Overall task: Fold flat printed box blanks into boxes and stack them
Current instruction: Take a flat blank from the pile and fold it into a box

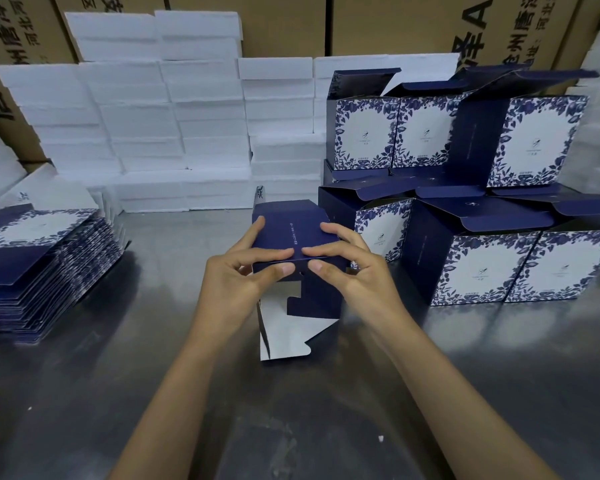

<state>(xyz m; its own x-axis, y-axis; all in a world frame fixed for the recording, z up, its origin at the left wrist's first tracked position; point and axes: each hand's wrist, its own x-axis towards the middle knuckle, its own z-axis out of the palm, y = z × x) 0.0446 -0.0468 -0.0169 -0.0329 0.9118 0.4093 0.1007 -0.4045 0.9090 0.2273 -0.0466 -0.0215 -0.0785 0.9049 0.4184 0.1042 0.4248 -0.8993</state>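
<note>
Navy half-folded box (293, 233) with white inside; folded boxes (520, 268) white with blue floral borders; white foam blocks (146, 126); grey steel worktop (118, 375).

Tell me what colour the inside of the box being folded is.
White, seen on the open flaps of the half-folded box in the head view.

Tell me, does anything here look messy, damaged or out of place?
Nothing looks damaged or spilled. The folded boxes stacked on the right sit a bit unevenly, lids open. The flat blanks on the left are fanned rather than squared. Both hands, left hand and right hand, grip a half-folded box.
</note>
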